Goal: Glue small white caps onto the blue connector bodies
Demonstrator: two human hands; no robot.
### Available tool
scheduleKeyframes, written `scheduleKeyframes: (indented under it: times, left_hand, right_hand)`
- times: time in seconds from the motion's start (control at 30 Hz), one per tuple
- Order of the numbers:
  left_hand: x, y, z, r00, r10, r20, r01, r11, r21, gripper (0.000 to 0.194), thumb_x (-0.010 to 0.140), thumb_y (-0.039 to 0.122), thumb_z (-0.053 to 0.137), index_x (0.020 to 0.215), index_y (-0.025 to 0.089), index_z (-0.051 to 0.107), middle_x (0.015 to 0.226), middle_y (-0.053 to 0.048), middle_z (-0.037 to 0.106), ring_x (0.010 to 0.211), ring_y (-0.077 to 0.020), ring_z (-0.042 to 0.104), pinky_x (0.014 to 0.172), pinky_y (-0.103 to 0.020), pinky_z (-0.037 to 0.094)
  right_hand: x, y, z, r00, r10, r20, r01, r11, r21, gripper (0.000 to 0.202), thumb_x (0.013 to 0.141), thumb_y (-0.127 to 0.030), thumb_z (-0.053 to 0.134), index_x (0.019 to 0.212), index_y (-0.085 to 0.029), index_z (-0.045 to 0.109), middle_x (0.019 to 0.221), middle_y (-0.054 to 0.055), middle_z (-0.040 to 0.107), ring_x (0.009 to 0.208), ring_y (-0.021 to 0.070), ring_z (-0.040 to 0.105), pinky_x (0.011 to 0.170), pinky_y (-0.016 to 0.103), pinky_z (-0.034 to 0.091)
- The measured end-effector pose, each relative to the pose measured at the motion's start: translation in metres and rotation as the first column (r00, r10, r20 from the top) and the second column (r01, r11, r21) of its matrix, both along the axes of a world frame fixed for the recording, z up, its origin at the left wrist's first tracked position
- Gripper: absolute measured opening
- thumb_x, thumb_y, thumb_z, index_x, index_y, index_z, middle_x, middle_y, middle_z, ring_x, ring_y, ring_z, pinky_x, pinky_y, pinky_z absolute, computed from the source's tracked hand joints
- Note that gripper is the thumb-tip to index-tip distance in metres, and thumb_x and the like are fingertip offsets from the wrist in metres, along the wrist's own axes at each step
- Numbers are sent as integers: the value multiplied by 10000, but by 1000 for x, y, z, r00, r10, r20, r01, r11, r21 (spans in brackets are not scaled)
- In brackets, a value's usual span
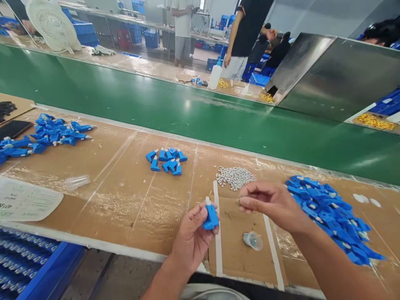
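My left hand (195, 235) grips a blue plastic part (211, 217) whose white tip points up. To its right, my right hand (265, 202) hangs over the cardboard with thumb and forefinger pinched together; whatever they hold is too small to make out. Just behind those fingertips lies a pile of small light-grey pellets (235, 177). Below them a small clear plastic cup (253, 241) stands on the cardboard between two white tape strips. Similar blue parts form a small group (168, 159) left of the pellets and a large heap (328, 216) beside my right forearm.
Another heap of blue parts (59, 131) lies far left, near a dark phone (15, 128) and a paper sheet (28, 200). A green conveyor belt (175, 98) crosses behind the table. Beyond it stand a white fan (51, 25), a bottle (215, 76) and several people.
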State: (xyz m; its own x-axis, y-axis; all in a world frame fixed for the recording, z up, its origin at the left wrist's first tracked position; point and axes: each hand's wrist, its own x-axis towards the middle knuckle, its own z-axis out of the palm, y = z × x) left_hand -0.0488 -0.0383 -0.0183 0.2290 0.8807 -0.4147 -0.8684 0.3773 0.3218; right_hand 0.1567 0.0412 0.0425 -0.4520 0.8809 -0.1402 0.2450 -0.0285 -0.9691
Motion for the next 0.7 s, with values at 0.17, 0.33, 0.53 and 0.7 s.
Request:
scheduleKeyframes:
  times: [0.17,0.33,0.53,0.7]
  left_hand:
    - [26,-1,18,991,-132,-22,133,991,24,312,765,274,818,986,75,722,817,-55,671,643,-69,597,551,-140,502]
    - [45,-5,28,968,-227,-103,233,971,48,284,809,297,773,980,76,723,771,-55,666,586,-69,582,481,-137,449]
    - [50,-8,31,968,-202,-150,201,979,-20,313,762,279,814,968,67,712,765,-68,677,567,-68,569,455,-133,422]
    - [45,-5,10,964,-177,-196,151,978,-142,353,708,290,856,968,104,707,756,-59,688,535,-75,577,431,-145,409]
  right_hand:
    - [17,-53,-6,934,-211,-287,137,956,-259,175,817,-330,800,865,-167,756,731,64,723,601,138,652,544,228,523]
    - [30,-65,-12,802,-386,-455,206,895,-395,169,793,-304,826,891,-197,741,739,19,686,611,90,624,521,145,491]
    - [58,-71,-23,739,-516,-434,374,849,-373,253,746,-338,864,902,-175,748,740,24,642,612,92,582,499,143,467]
    - [69,-78,-38,600,-669,-438,566,742,-358,329,702,-472,868,791,-193,716,679,15,588,568,118,529,469,193,448]
